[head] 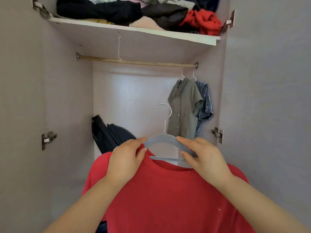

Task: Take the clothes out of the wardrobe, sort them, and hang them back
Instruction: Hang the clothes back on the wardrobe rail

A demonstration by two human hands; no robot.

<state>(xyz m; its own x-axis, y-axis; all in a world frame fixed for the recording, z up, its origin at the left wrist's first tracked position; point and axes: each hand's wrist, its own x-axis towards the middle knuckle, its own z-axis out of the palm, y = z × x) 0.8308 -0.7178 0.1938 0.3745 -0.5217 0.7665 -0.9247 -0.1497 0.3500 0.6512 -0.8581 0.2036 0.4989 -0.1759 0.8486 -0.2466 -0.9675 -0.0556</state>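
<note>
Red T-shirt (168,199) on a grey hanger (161,137), held up before the open wardrobe (67,98).
The left hand (124,158) pinches the shirt's collar at the hanger's left shoulder. The right hand (205,157) grips the hanger's right arm, which is bare above the neckline. At the right end of the rail (134,62) a green button shirt (183,105) and a blue patterned garment (205,101) hang side by side.

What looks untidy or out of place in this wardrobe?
Clothes lie crumpled in a heap on the top shelf. The red T-shirt sits unevenly on the grey hanger, whose right arm is outside the collar. A bare wire hook dangles under the shelf.
</note>
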